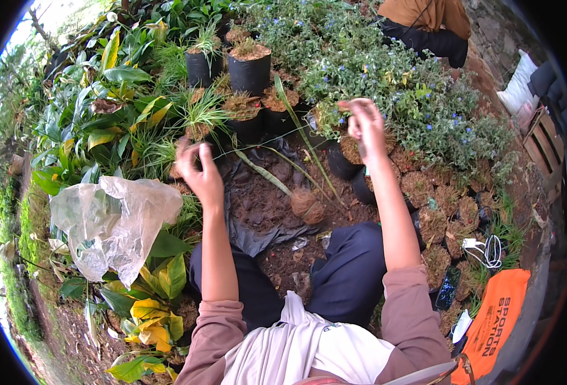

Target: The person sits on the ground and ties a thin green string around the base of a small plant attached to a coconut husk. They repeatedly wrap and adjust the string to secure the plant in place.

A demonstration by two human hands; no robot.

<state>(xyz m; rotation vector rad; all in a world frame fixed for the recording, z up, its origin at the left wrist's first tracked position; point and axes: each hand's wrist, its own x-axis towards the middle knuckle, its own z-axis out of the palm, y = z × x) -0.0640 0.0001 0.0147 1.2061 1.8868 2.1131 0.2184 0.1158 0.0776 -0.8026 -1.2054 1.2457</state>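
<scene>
My left hand (198,172) is raised over the dark soil sheet (258,212), fingers curled and pinched on a thin dark strand (245,153) that runs off to the right. My right hand (365,126) is lifted higher, in front of the blue-flowered plants (386,70), with its fingertips pinched together; whatever is between them is too small to make out. Below and between my hands lies an uprooted plant with a brown root ball (306,205) and long narrow leaves (296,122).
Black grow pots (249,67) with grassy plants stand ahead, and soil clumps (444,218) lie to the right. A crumpled clear plastic bag (113,224) rests on the leaves at my left. A white cable (486,249), a phone (448,289) and an orange bag (492,321) lie right. Another person (428,25) crouches at the top.
</scene>
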